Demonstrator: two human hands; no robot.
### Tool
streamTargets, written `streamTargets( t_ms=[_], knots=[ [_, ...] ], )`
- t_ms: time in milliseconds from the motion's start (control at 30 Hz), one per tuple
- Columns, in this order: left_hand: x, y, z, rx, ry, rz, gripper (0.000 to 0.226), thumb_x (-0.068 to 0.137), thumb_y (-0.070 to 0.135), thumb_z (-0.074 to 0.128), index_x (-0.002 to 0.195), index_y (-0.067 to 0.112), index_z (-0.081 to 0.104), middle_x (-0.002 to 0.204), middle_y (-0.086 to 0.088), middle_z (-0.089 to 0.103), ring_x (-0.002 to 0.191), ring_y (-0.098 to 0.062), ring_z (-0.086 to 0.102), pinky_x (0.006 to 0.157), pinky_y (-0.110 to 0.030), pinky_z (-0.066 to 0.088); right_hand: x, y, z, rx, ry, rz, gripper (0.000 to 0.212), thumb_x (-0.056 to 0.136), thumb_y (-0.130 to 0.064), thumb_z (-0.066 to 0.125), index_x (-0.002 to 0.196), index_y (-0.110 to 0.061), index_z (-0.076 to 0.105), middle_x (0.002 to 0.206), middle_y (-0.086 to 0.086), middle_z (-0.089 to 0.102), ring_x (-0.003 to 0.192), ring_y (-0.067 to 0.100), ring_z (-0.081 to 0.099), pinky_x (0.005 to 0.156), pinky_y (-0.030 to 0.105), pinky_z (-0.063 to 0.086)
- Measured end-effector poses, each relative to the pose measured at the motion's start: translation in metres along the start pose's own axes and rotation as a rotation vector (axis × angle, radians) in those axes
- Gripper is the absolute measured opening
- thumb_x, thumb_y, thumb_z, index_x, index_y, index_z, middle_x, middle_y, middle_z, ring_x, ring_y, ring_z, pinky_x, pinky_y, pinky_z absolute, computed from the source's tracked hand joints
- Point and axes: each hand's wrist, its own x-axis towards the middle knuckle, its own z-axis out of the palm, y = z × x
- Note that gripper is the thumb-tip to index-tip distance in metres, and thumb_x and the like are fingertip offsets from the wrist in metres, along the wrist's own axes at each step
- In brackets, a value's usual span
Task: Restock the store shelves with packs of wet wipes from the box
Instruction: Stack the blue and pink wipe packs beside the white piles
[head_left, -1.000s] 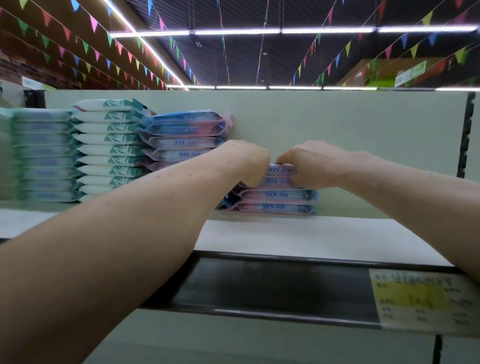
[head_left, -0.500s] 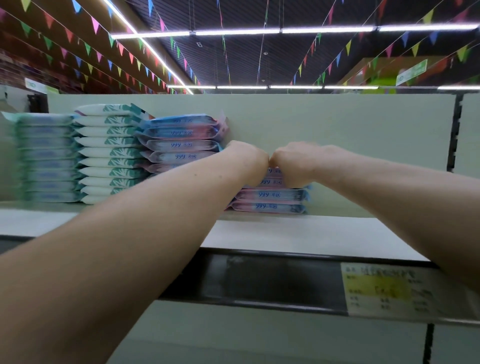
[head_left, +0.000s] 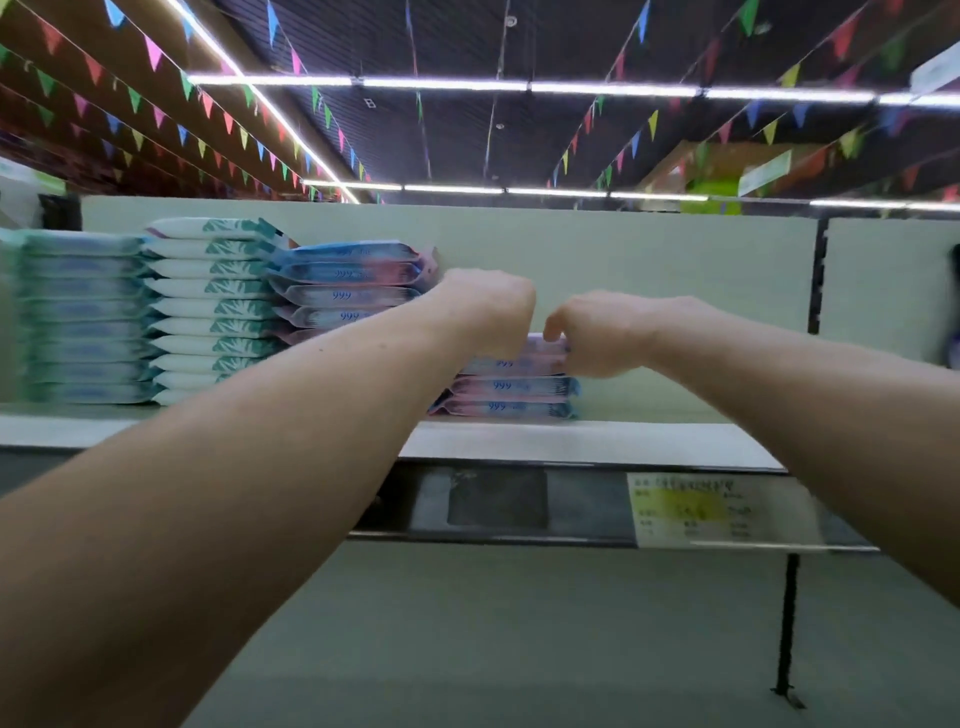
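Top pack is lying on the short stack of wet wipes, on the shelf just beside the taller stack. Our left hand and right hand are curling round its ends. We are reckoning it needs squaring flush before release.

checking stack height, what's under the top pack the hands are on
Under the top pack: three more 999 packs, the lowest on the shelf. The left hand and right hand cover much of it; the left forearm hides their left ends.
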Motion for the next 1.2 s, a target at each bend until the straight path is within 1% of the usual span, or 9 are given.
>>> streamTargets(
  t_ms=[200,333,500,633,733,800,867,933,1200],
  knots=[
    [-0.006,0.019,-0.003,-0.003,0.050,0.167,0.018,0.090,0.011,0.051,0.073,0.012,0.045,0.074,-0.002,0.050,0.067,-0.021,0.049,0.063,-0.031,0.044,-0.059,-0.001,-0.016,-0.072,0.006,0.229,0.033,0.091,-0.016,0.053,0.123,-0.012,0.059,0.120,0.008,0.062,0.108,0.029,0.058,0.094,0.039,0.050],
    [-0.016,0.046,-0.014,-0.063,0.142,0.336,0.006,0.090,0.020,0.054,0.094,0.016,0.052,0.100,-0.005,0.061,0.084,-0.026,0.055,0.066,-0.031,0.043,-0.104,-0.003,-0.029,-0.110,-0.028,0.422,0.031,0.090,-0.015,0.053,0.120,-0.013,0.060,0.114,0.007,0.063,0.103,0.028,0.060,0.090,0.040,0.052],
    [-0.046,0.086,-0.043,-0.206,0.261,0.484,0.037,0.091,0.024,0.056,0.127,0.016,0.055,0.121,-0.004,0.060,0.104,-0.025,0.059,0.080,-0.035,0.050,-0.180,-0.009,-0.054,-0.195,-0.069,0.626,0.021,0.090,-0.014,0.051,0.108,-0.011,0.061,0.099,0.006,0.062,0.091,0.028,0.059,0.080,0.035,0.053],
    [-0.094,0.131,-0.075,-0.269,0.325,0.649,0.029,0.090,0.022,0.057,0.118,0.015,0.058,0.105,-0.001,0.063,0.087,-0.022,0.059,0.062,-0.030,0.044,-0.254,-0.009,-0.072,-0.277,-0.080,0.793,0.008,0.086,-0.018,0.053,0.083,-0.014,0.059,0.081,0.005,0.058,0.076,0.029,0.054,0.079,0.039,0.055],
    [-0.140,0.169,-0.099,-0.324,0.361,0.777,0.018,0.088,0.023,0.057,0.105,0.016,0.057,0.087,0.000,0.057,0.074,-0.020,0.055,0.057,-0.029,0.040,-0.316,-0.015,-0.088,-0.313,-0.149,0.914,0.015,0.088,-0.018,0.054,0.099,-0.013,0.064,0.084,0.006,0.056,0.077,0.027,0.054,0.070,0.031,0.049],
    [-0.174,0.198,-0.114,-0.346,0.387,0.866,0.020,0.088,0.023,0.057,0.107,0.017,0.055,0.094,-0.001,0.057,0.081,-0.022,0.054,0.059,-0.031,0.040,-0.362,-0.023,-0.099,-0.305,-0.217,0.999,0.016,0.091,-0.016,0.055,0.105,-0.013,0.061,0.087,0.006,0.054,0.079,0.026,0.054,0.065,0.028,0.044],
    [-0.214,0.226,-0.130,-0.371,0.390,0.955,0.028,0.090,0.023,0.056,0.116,0.016,0.054,0.103,-0.003,0.058,0.085,-0.022,0.054,0.061,-0.033,0.041,-0.411,-0.034,-0.110,-0.309,-0.266,1.075,0.005,0.091,-0.015,0.056,0.091,-0.015,0.052,0.086,0.006,0.054,0.073,0.024,0.054,0.056,0.026,0.042],
    [-0.260,0.252,-0.146,-0.397,0.367,1.047,0.038,0.090,0.024,0.057,0.127,0.018,0.053,0.111,-0.003,0.059,0.087,-0.021,0.055,0.065,-0.033,0.043,-0.463,-0.045,-0.120,-0.301,-0.304,1.169,0.020,0.091,-0.015,0.056,0.074,-0.010,0.048,0.076,0.007,0.053,0.062,0.021,0.050,0.051,0.027,0.039],
    [-0.456,0.330,-0.204,-0.470,0.300,1.405,0.023,0.088,0.023,0.060,0.111,0.019,0.058,0.109,-0.002,0.061,0.094,-0.025,0.059,0.077,-0.035,0.049,-0.660,-0.122,-0.158,-0.271,-0.442,1.513,0.029,0.091,-0.024,0.057,0.069,-0.012,0.043,0.069,0.006,0.048,0.071,0.027,0.050,0.062,0.029,0.041]
  ],
)
